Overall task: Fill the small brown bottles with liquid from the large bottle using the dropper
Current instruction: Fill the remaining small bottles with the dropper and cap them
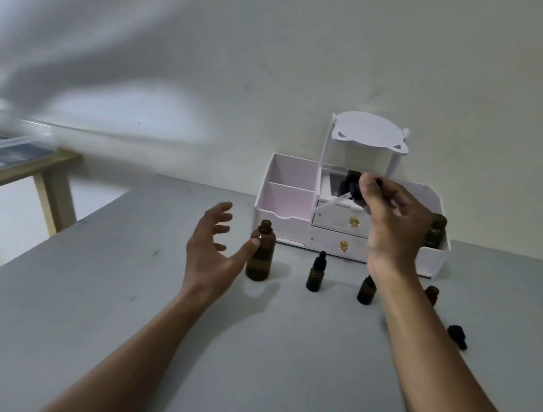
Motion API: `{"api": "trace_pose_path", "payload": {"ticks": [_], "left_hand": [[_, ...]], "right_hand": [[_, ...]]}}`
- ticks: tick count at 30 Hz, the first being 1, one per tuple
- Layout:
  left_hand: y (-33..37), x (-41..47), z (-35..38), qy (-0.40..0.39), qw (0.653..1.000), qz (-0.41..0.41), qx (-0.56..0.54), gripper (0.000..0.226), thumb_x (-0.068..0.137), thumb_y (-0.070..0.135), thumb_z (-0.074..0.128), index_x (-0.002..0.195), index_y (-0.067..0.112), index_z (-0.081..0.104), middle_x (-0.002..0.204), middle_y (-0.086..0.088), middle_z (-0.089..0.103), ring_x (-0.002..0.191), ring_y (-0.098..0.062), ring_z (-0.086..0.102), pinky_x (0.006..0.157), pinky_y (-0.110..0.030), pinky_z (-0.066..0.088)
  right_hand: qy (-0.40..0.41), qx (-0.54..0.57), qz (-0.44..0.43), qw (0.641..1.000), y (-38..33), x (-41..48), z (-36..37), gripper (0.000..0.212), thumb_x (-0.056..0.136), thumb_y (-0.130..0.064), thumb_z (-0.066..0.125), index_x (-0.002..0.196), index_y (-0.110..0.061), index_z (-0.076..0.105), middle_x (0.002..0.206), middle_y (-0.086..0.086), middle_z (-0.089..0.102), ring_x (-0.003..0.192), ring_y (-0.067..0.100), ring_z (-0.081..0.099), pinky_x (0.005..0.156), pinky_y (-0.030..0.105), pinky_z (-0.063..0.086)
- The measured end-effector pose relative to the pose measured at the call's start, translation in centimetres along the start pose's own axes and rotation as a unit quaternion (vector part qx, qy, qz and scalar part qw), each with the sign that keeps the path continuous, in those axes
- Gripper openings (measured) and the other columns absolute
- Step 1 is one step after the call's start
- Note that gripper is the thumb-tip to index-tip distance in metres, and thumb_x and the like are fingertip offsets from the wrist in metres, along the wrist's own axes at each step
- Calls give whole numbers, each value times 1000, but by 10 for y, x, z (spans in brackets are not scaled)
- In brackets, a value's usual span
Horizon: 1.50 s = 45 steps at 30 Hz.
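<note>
The large brown bottle stands uncapped on the grey table. My left hand is open just left of it, thumb tip touching its side. My right hand is raised above the table and holds the black-capped dropper, its clear glass tube slanting down to the left. Below it stand small brown bottles: one with a black cap, a second partly behind my wrist, and a third uncapped and half hidden by my forearm. A loose black dropper cap lies at the right.
A white and pink organiser with two gold-knobbed drawers and a small mirror stands against the wall behind the bottles; another brown bottle sits in its right compartment. A wooden side table with a plastic sheet is at the left.
</note>
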<state>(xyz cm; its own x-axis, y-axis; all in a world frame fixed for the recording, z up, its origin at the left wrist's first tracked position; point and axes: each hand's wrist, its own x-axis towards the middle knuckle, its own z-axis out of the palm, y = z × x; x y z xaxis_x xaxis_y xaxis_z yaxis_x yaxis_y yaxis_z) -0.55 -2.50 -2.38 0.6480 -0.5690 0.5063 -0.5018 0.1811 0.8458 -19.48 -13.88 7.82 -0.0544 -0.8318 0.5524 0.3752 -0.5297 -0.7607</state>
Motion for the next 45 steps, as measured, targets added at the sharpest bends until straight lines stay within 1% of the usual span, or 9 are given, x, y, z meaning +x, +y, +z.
{"api": "trace_pose_path", "payload": {"ticks": [4, 9, 16, 22, 26, 32, 35, 40, 45], "left_hand": [[-20, 15, 3, -134, 987, -73, -47, 78, 70, 38, 88, 139, 33, 53, 132, 10, 61, 118, -7, 61, 91, -30, 56], [-30, 17, 9, -193, 975, -89, -71, 53, 73, 22, 87, 122, 29, 68, 111, 5, 75, 101, -9, 72, 88, -26, 56], [-32, 17, 7, -202, 975, -78, -56, 51, 80, 10, 83, 127, 22, 67, 111, 0, 75, 95, -11, 75, 85, -23, 58], [-33, 19, 6, -207, 974, -82, -46, 56, 81, 15, 83, 133, 21, 64, 116, -1, 74, 99, -12, 74, 90, -29, 58], [-34, 18, 6, -210, 974, -80, -36, 56, 82, 16, 82, 135, 20, 62, 119, -2, 73, 103, -13, 73, 94, -33, 58], [-33, 18, 6, -210, 974, -75, -33, 55, 83, 16, 81, 135, 18, 63, 118, -2, 74, 100, -12, 74, 92, -31, 59], [-33, 18, 6, -207, 975, -72, -33, 54, 83, 16, 81, 134, 18, 63, 117, -3, 74, 99, -13, 74, 92, -32, 59], [-33, 17, 7, -205, 976, -63, -26, 55, 83, 17, 81, 135, 17, 62, 119, -4, 73, 100, -14, 74, 91, -30, 59], [-32, 17, 7, -205, 976, -63, -25, 55, 84, 17, 81, 136, 17, 62, 119, -4, 73, 101, -12, 73, 91, -28, 59]], "right_hand": [[-5, 27, 17, 999, 15, -4, 26, 7, 84, -3, 77, 89, 0, 75, 75, 2, 73, 70, 8, 70, 75, 27, 60], [-25, 13, 47, 998, 33, -12, 33, 8, 85, -6, 76, 92, -2, 75, 73, -8, 75, 78, 18, 71, 83, 35, 61], [-49, -53, 0, 997, 39, -17, 38, 6, 85, -8, 76, 91, -10, 76, 72, -13, 74, 75, 6, 73, 78, 27, 61], [-160, -98, -54, 981, 36, -17, 61, 6, 89, -15, 73, 92, -20, 75, 80, -8, 74, 74, 3, 72, 73, 18, 56], [-181, -129, -39, 974, 51, -23, 67, 9, 90, -23, 72, 94, -16, 76, 81, -3, 75, 80, 14, 74, 80, 29, 61], [-233, -211, -23, 949, 68, -31, 65, 17, 87, -27, 75, 97, -14, 78, 85, -5, 76, 79, 5, 73, 77, 21, 59], [-244, -231, -12, 942, 74, -34, 60, 12, 86, -24, 76, 92, -14, 79, 77, -10, 73, 72, -1, 70, 72, 12, 55], [-234, -241, -19, 942, 81, -39, 61, 16, 87, -26, 75, 95, -12, 79, 81, -7, 73, 75, 3, 70, 72, 12, 55], [-218, -235, -5, 947, 83, -34, 64, 10, 85, -19, 76, 84, -9, 79, 76, -4, 73, 69, 8, 71, 68, 18, 58]]}}
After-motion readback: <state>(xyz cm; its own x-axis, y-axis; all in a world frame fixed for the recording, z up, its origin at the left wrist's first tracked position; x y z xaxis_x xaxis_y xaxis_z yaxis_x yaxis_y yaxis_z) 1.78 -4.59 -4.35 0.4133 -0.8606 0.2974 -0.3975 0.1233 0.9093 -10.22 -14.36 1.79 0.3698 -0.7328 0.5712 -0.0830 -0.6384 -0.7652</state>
